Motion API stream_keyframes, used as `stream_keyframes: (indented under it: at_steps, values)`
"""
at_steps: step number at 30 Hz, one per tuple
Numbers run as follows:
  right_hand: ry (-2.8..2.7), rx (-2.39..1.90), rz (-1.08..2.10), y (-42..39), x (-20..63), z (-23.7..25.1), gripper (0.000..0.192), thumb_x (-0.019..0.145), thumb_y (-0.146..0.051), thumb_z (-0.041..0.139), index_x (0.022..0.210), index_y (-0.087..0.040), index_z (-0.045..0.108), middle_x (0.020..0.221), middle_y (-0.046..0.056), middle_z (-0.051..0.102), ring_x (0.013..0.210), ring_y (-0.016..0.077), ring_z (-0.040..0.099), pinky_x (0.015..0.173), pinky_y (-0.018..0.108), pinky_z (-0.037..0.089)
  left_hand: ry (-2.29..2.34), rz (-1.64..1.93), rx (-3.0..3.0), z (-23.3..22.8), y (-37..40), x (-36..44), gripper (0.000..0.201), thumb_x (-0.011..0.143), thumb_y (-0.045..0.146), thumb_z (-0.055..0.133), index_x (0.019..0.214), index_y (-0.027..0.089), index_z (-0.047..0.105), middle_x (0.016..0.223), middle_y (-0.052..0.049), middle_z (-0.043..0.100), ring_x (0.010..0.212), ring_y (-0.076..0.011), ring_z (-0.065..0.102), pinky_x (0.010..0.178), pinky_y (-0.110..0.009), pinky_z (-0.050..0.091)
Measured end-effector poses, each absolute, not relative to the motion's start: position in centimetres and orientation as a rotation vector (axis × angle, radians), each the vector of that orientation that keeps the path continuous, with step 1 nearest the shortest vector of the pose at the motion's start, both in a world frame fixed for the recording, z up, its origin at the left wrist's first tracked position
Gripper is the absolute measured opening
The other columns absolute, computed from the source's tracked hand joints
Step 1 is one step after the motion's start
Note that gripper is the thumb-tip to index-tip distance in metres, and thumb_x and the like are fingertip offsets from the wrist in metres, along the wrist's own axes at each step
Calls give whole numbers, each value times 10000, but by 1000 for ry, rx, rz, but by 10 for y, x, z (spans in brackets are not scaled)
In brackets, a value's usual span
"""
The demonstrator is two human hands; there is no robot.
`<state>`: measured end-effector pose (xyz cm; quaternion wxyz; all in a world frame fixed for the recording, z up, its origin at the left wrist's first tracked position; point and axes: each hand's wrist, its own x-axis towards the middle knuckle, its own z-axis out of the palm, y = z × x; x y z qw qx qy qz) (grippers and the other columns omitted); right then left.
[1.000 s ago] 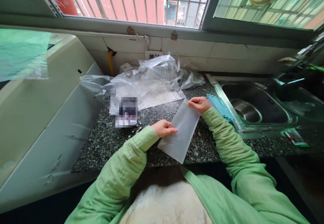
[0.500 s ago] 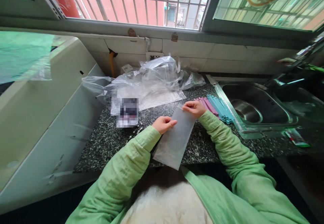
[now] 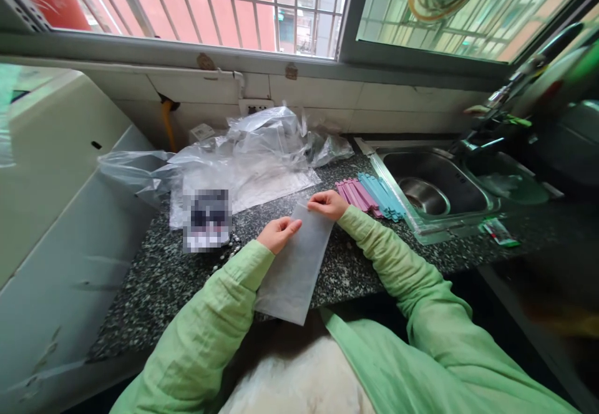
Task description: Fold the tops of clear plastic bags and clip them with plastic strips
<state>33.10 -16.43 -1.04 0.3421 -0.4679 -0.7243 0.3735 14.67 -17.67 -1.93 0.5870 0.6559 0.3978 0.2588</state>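
Observation:
A frosted, translucent plastic bag point(image 3: 292, 277) hangs over the counter's front edge, between my two hands. My right hand point(image 3: 327, 204) pinches its top right corner. My left hand point(image 3: 279, 234) grips the left edge a little lower, thumb lying on the front of the bag. Whether anything lies inside the bag cannot be made out. Just beyond my right hand are a bundle of pink strips point(image 3: 356, 196) and a bundle of light blue strips point(image 3: 380, 197). To the left of my left hand lies a blurred-out packet point(image 3: 207, 221), with small beads point(image 3: 233, 245) beside it.
Crumpled clear plastic bags point(image 3: 266, 139) cover the back of the speckled counter point(image 3: 154, 295). A steel sink point(image 3: 425, 239) with a faucet is at the right, and a small packet point(image 3: 500, 232) lies in front of it. A pale appliance point(image 3: 51, 152) stands at the left.
The view has turned to the right, so everything appears shifted left. Both hands keep nearly the same grip on the plastic bag.

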Motion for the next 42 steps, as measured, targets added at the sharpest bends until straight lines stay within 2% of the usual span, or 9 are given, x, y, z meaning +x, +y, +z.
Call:
stream_keyframes:
  at_steps: [4,8,14,17,21,27,32,34,42]
  values:
    - [-1876,-1216,960,-166,328,-10,323,690,-426,504,573,-126,530,493,-35,439,479,58,371,464,193,315,966,567,1497,-22,-175,147,405,489,533,596,529,133,544,451,46,439,473,-73,350,499,-220,276]
    - [-1787,-1316,812,-171,342,1,310,672,-417,548,733,-119,612,644,22,598,574,100,505,559,223,418,991,616,1454,-22,-172,144,387,472,510,611,517,128,568,481,21,516,511,-90,415,548,-228,319]
    - [-1505,-1971,-60,-205,408,18,273,736,-366,511,788,-138,651,784,79,649,715,169,570,672,282,435,1042,684,1416,-17,-169,140,402,460,523,612,529,129,570,423,50,449,452,-63,340,472,-206,255]
    - [-1424,-2304,-308,-225,435,14,289,747,-345,496,868,-141,660,876,110,643,798,212,577,676,302,422,1059,681,1409,-15,-169,140,421,458,536,609,547,125,578,388,71,386,412,-45,277,437,-202,200]
    - [-1414,-2547,-322,-239,446,3,339,740,-393,505,906,-147,667,886,130,637,801,231,576,628,298,400,1038,698,1400,-17,-169,140,427,464,532,624,560,117,587,371,78,360,385,-33,248,417,-202,162]
    - [-1409,-2600,-319,-237,443,-2,311,746,-378,493,856,-152,676,838,130,649,764,227,580,574,285,367,1028,701,1323,-22,-168,139,416,489,490,659,638,103,626,350,98,302,363,-21,211,387,-190,122]
    - [-1404,-2613,-310,-236,439,-1,276,752,-338,478,816,-150,669,826,126,651,745,214,577,565,279,354,961,708,1219,-19,-169,140,592,489,425,687,967,84,607,367,115,317,346,-25,233,373,-187,136]
    - [-1393,-2614,-298,-236,438,0,269,749,-330,477,819,-147,662,825,124,648,746,213,574,576,281,356,929,710,1157,-18,-168,140,634,490,420,689,1013,76,586,359,123,282,332,-24,218,367,-188,128]
    - [-1405,-2253,-408,-240,432,11,270,771,-326,445,795,-120,618,795,118,607,760,200,544,683,295,391,941,717,1010,-17,-164,139,373,510,375,684,787,127,655,376,84,320,350,-37,276,363,-187,189]
